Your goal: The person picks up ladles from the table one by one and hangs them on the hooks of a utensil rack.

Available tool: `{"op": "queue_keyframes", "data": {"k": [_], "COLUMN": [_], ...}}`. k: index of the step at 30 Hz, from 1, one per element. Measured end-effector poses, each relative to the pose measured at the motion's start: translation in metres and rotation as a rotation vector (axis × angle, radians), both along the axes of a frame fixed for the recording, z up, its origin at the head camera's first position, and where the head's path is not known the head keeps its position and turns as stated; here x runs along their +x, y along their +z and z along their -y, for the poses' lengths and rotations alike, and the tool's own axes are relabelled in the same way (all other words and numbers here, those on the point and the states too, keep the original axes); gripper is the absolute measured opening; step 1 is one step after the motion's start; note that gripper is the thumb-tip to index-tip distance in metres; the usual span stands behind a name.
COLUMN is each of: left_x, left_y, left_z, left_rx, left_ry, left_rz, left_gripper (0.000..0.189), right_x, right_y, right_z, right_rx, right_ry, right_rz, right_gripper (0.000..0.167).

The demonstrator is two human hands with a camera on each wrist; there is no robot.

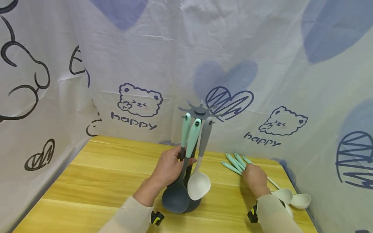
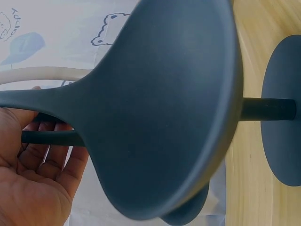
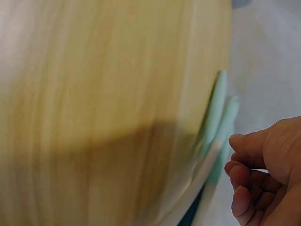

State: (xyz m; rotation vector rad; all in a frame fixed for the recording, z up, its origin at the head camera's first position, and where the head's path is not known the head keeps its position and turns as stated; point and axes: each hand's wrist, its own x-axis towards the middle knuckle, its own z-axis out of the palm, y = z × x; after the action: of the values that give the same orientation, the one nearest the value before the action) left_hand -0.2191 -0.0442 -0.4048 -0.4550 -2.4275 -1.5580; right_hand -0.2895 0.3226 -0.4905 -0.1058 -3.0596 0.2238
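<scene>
A dark utensil stand (image 1: 200, 111) with hooked arms carries two green-handled dark utensils, one a ladle (image 1: 175, 197), and a grey-handled white ladle (image 1: 199, 186). My left hand (image 1: 167, 165) reaches in among their shafts and grips the stand's post, which the ladle shaft partly covers; in the left wrist view the ladle's bowl (image 2: 164, 103) fills the middle. On the right, my right hand (image 1: 254, 177) is over several green-handled utensils (image 1: 235, 161) lying on the table. In the right wrist view its fingers are loosely bent, thumb tip close beside the green handles (image 3: 216, 113).
White ladle bowls (image 1: 301, 201) lie near the table's right edge, past my right wrist. The wooden table (image 1: 96, 181) ends at a printed cloth (image 1: 180, 42) behind and at both sides. The stand's round dark base (image 2: 282, 136) rests on the table.
</scene>
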Motion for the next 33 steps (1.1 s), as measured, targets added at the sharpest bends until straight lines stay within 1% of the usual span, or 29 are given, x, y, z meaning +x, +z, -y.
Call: {"op": "queue_keyframes", "data": {"k": [3, 6, 9, 14, 18, 23, 33], "left_x": [-0.001, 0.000, 0.000, 0.001, 0.001, 0.001, 0.001], "left_y": [-0.001, -0.001, -0.001, 0.000, 0.000, 0.000, 0.000], "left_z": [0.001, 0.001, 0.002, 0.001, 0.000, 0.000, 0.000], "left_rx": [-0.003, -0.008, -0.011, -0.006, -0.005, 0.000, -0.002], "left_ry": [-0.006, -0.008, -0.007, -0.005, -0.005, -0.010, -0.008], "left_rz": [-0.029, -0.037, -0.025, 0.007, 0.019, 0.020, 0.030], "left_gripper": [0.017, 0.016, 0.017, 0.018, 0.018, 0.018, 0.017], "right_x": [-0.002, -0.002, -0.004, -0.007, -0.009, -0.009, -0.008], "right_y": [-0.008, -0.013, -0.016, -0.020, -0.024, -0.023, -0.020], "right_z": [-0.003, -0.004, -0.005, -0.003, -0.002, -0.002, 0.004], "right_rx": [0.019, 0.023, 0.034, 0.058, 0.066, 0.068, 0.068], "right_ry": [-0.001, -0.013, -0.021, -0.008, -0.004, -0.003, 0.007], "right_rz": [0.011, 0.023, 0.023, 0.010, 0.005, 0.015, 0.011], "right_gripper": [0.021, 0.020, 0.020, 0.018, 0.020, 0.020, 0.015]}}
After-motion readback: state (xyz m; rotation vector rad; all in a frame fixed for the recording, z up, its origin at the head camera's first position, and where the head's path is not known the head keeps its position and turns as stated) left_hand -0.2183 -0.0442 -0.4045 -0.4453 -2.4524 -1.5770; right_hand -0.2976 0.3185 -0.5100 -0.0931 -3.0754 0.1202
